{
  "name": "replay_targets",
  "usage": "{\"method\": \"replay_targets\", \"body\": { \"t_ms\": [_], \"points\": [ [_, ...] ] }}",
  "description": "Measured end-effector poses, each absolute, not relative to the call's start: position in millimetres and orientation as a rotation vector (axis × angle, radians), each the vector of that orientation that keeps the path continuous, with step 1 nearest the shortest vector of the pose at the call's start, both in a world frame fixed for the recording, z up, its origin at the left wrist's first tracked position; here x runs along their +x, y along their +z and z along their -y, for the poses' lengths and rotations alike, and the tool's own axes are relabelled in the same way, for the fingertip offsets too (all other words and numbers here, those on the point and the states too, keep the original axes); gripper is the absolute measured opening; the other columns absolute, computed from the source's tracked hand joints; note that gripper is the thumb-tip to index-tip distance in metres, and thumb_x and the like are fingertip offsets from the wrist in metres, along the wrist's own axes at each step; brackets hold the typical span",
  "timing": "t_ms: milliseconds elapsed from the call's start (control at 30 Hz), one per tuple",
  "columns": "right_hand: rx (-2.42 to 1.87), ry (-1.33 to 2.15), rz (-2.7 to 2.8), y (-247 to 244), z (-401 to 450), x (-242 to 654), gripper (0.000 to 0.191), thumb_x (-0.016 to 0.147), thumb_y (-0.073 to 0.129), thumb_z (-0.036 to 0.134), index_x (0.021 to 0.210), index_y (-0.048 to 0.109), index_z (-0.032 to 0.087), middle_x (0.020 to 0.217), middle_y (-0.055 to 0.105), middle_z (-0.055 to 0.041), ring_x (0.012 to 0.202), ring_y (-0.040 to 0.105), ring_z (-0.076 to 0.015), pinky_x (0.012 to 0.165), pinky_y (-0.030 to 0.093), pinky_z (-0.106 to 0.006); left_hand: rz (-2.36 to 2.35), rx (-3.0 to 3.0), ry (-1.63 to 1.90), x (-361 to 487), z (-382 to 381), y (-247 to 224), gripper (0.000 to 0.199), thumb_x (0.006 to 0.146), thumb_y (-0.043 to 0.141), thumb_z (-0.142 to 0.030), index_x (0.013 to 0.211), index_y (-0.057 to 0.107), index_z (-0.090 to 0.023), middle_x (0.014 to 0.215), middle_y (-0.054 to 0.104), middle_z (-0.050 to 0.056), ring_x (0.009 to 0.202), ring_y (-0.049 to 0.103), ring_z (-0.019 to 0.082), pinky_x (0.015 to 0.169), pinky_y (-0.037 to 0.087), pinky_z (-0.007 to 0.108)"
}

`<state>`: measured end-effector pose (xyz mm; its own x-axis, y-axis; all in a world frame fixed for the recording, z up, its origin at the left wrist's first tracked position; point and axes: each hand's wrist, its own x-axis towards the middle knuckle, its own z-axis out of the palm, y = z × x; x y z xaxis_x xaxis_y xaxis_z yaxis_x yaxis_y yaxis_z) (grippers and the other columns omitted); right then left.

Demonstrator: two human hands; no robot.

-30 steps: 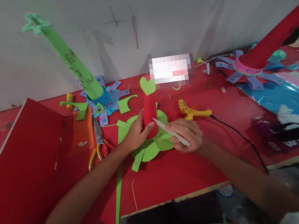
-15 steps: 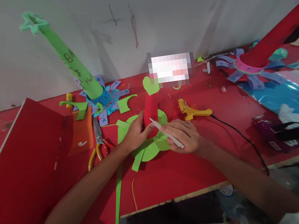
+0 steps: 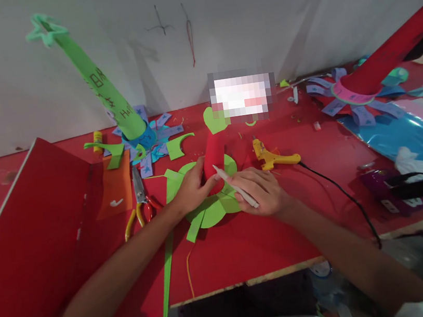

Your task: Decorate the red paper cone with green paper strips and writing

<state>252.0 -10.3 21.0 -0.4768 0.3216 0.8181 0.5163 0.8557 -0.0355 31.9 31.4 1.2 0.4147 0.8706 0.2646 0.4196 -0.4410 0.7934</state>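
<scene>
A red paper tube (image 3: 215,150) stands on a round green paper base (image 3: 212,217) with strips, topped by a green heart (image 3: 215,120). My left hand (image 3: 195,187) is wrapped round the tube's lower left side, thumb across its front. My right hand (image 3: 259,191) is closed round a white pen (image 3: 245,193), whose tip points up and left at the lower front of the tube. Whether the tip touches the tube I cannot tell.
A yellow glue gun (image 3: 274,158) with a black cable lies to the right. Scissors (image 3: 139,187) and pliers (image 3: 131,223) lie left. A tall green cone (image 3: 107,89) and a red cone (image 3: 386,60) stand behind. A red board (image 3: 33,231) leans at far left.
The green heart and the tube's top have shifted very slightly to the right. Both hands keep nearly the same place and grip.
</scene>
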Motion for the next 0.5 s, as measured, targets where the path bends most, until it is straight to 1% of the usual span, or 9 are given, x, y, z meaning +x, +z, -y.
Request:
{"method": "replay_targets", "body": {
  "t_ms": [133, 267, 500],
  "points": [
    [-0.627, -0.265, 2.092, 21.4, 10.1, 251.9, 0.038, 0.098, 0.053, 0.018, 0.135, 0.057, 0.014, 0.099, 0.074, -0.0111, 0.086, 0.072, -0.0224, 0.074, 0.062, -0.036, -1.095, 2.030, 0.893, 32.0, -31.5, -0.1, 0.044, 0.098, 0.056, -0.054, 0.123, 0.057, -0.018, 0.121, 0.072, 0.011, 0.104, 0.069, 0.027, 0.091, 0.053, 0.038],
    [-0.620, -0.285, 2.085, 23.9, 10.1, 251.1, 0.036, 0.097, 0.054, 0.018, 0.132, 0.058, 0.011, 0.098, 0.073, -0.0127, 0.087, 0.071, -0.0229, 0.075, 0.062, -0.035, -1.098, 2.009, 0.887, 32.6, -30.7, 2.6, 0.046, 0.097, 0.056, -0.056, 0.124, 0.058, -0.018, 0.125, 0.071, 0.012, 0.110, 0.068, 0.028, 0.093, 0.053, 0.038],
    [-0.624, -0.239, 2.080, 19.2, 9.9, 252.2, 0.038, 0.096, 0.053, 0.018, 0.133, 0.058, 0.014, 0.096, 0.072, -0.0108, 0.082, 0.069, -0.0223, 0.070, 0.061, -0.036, -1.080, 2.008, 0.902, 33.0, -30.1, 5.5, 0.044, 0.097, 0.056, -0.055, 0.122, 0.056, -0.018, 0.117, 0.073, 0.011, 0.101, 0.069, 0.026, 0.089, 0.053, 0.037]
  ]
}}
